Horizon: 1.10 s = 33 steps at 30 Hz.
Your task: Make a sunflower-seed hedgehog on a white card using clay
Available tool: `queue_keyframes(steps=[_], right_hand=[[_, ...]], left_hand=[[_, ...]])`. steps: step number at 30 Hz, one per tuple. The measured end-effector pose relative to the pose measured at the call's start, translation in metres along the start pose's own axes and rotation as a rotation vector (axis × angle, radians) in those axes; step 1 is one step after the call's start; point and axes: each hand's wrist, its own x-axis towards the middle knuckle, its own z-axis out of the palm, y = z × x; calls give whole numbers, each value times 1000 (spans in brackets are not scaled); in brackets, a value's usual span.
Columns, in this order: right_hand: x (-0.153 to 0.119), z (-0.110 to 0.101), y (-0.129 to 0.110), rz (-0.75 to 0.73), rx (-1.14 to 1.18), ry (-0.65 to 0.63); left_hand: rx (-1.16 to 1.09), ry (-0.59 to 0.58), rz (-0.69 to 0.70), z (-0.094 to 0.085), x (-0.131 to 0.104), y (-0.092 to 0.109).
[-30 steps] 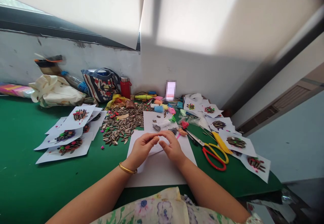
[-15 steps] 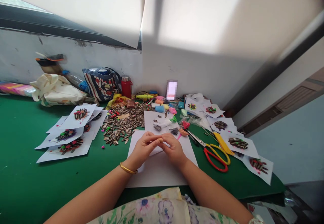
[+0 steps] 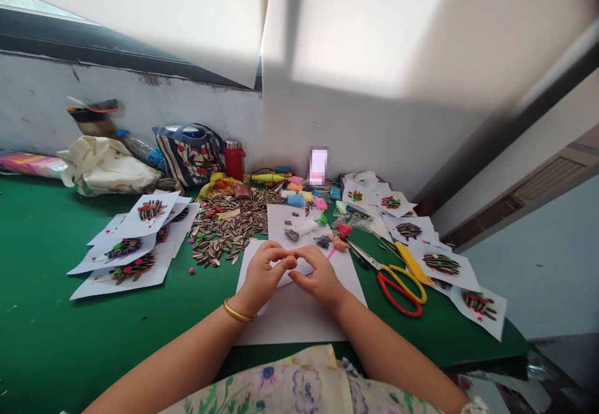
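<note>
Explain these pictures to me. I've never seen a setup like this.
There is no machine here. Every picture comes from one head-worn camera, looking forward and down. The bare left hand and right hand are close together at the fingertips, over white paper on a green table. Around them lie a pile of striped seeds, scissors, and sheets decorated with seeds. The fingers may be pinching something small, but I can't tell what.
</note>
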Motion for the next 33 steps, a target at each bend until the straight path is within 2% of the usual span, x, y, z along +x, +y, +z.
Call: queue_keyframes(steps=[4, 11, 15, 19, 23, 28, 31, 33], right_hand=[[-1, -1, 1, -21, 67, -50], [-3, 0, 2, 2, 75, 53], [-3, -1, 2, 12, 80, 29], [-4, -1, 0, 32, 103, -17], [-3, -3, -2, 55, 145, 21], [-2, -5, 0, 83, 176, 86], [-2, -5, 0, 88, 171, 85], [-2, -5, 0, 83, 170, 78]], left_hand=[[-65, -7, -31, 0, 2, 1], [1, 17, 11, 2, 1, -4], [96, -64, 89, 1, -1, -1], [75, -133, 111, 2, -2, 1], [-7, -128, 21, 3, -2, -4], [-246, -49, -171, 1, 2, -6], [-354, -32, -284, 0, 4, -4], [-408, -31, -309, -1, 4, -2]])
